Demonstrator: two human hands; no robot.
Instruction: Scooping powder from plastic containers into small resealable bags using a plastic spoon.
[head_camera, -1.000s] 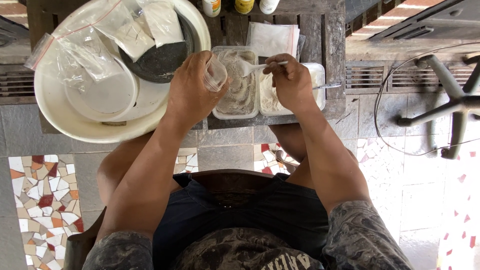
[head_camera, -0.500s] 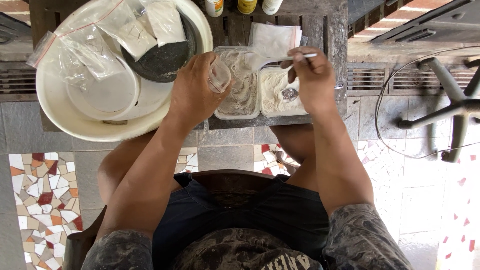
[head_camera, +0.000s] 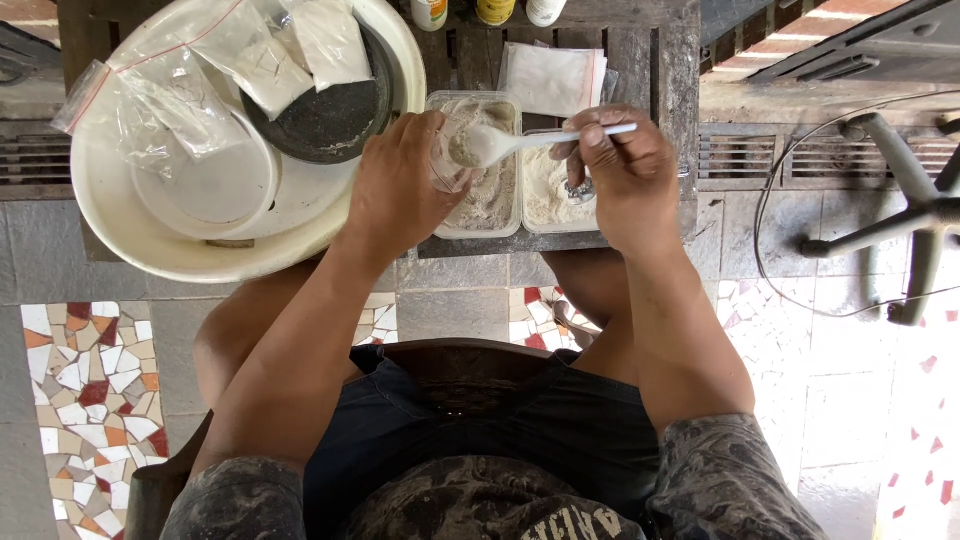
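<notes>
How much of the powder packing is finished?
Done: filled, sealed bags lie in the big white bowl. In hand: the right hand tips a loaded white spoon toward a small clear bag held by the left hand. Left: both tubs hold plenty of powder.

Daylit tiled floor under a dark wooden table

Grey stone tiles (head_camera: 445, 310) meet mosaic patches (head_camera: 85, 385) of red, orange and white; a wooden table (head_camera: 655, 60) stands above, a chair base (head_camera: 905, 215) at right.

Two hands (head_camera: 400, 190), one spoon (head_camera: 520, 142). Two clear tubs (head_camera: 490, 205) of powder, side by side. One big white basin (head_camera: 120, 215), three bottles (head_camera: 430, 12) behind.
</notes>
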